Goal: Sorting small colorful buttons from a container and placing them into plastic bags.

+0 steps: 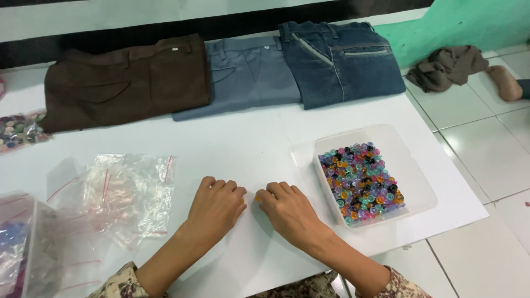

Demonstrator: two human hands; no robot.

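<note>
White table (259,138): the landmark for all entries below, seen from above. Three folded trousers along its far edge: brown trousers (124,83) far left, grey trousers (248,74) in the middle and partly under the next, blue jeans (342,60) far right. Clear plastic tub (411,165), near the table's right edge, holds a dense heap of small coloured beads (361,182) filling its nearer half; the far half is bare. Pile of empty clear zip bags (130,193), left of the table's centre, none seen filled. Second clear tub (27,248) at the near left corner, contents blurred, bluish. Bag of mixed dark buttons (19,131) at the left edge. Left hand (216,207) and right hand (287,212), near the front edge at centre, lie knuckles-up, fingers curled, tips almost meeting; whether they pinch anything cannot be told for the left, while a tiny orange bead (258,197) shows on the table just beside the right fingertips. Progress, as a judgement: early, with only that one bead out of the tub and the bags unfilled. Off the table, right: crumpled brown cloth (450,66) on the tiled floor, another person's foot (505,83) beside it.
</note>
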